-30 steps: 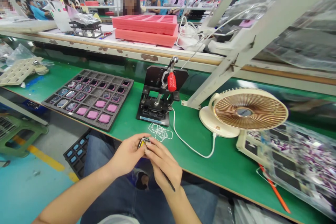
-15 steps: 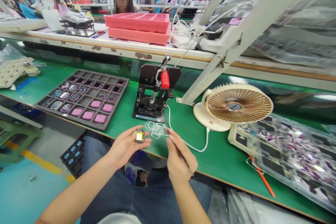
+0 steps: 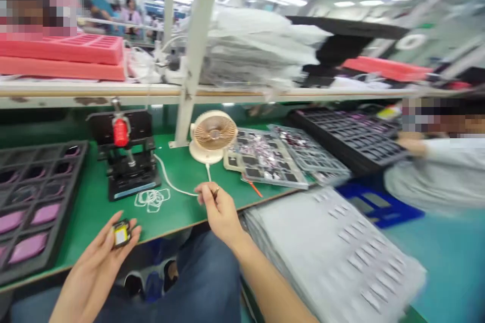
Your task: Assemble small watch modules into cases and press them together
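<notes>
In my left hand, held at the bench edge, sits a small black watch module with a yellow and white label facing up. The fingers support it from below and at its sides. My right hand is pinched over the bench to the right, near a white cable. A thin dark pen-like tool is in its fingers, mostly hidden. Between the hands lies a loose pile of thin white gaskets. Behind them stands a black press with a red handle.
At left, a dark foam tray holds pink watch cases. A cream fan stands behind my right hand. Clear trays of small parts and a stack of white sheets lie to the right. Another person's sleeve is at far right.
The view has swung to the right, bringing the white sheets and another person into sight. My right hand has moved away from the gaskets to the right; my left hand still holds the module.
</notes>
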The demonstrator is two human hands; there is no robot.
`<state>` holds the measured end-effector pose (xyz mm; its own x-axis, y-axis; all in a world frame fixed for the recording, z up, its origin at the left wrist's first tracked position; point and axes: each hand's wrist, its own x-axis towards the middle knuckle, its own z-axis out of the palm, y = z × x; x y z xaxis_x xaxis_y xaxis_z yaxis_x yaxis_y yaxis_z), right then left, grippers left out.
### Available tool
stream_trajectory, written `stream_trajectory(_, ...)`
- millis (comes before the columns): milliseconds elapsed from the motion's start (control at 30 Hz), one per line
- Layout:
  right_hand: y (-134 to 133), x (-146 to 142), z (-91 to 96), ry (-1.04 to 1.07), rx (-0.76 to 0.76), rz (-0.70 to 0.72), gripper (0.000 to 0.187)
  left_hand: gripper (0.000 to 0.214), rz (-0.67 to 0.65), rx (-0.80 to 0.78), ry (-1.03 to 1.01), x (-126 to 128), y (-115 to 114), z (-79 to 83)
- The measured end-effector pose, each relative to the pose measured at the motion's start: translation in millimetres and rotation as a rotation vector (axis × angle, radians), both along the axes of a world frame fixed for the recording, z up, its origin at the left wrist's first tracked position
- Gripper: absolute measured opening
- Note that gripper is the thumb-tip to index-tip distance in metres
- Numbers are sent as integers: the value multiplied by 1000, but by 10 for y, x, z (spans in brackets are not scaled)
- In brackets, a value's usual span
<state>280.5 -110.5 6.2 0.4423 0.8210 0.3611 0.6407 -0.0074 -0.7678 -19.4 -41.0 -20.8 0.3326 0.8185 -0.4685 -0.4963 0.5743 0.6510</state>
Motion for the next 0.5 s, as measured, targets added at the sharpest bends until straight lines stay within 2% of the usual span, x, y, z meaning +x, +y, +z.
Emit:
stream_trajectory(100,-404,340,103,-50,-60,-127,41,53,-67,-44,-6,-69,55,-126)
stream_trajectory(167,-698,533,172,-57,-106,-180,42,42,-66,-30,-55,-52,18,-103)
stream_trajectory(267,-1040,730,184,-24,-154,-196,48,31,-50,20,-85,97,-120,126)
stream_trajectory(367,-1163,819,95,-35,-220,-202,48,18,-58,26,-154,327,-137,369)
stream_trajectory(433,-1224,758,94,-67,-260,-188,51,13,-65,35,-171,408,-145,473)
stream_trajectory(500,-1333,606,178,-93,-255,-144,57,14,-83,44,-192,379,-243,500)
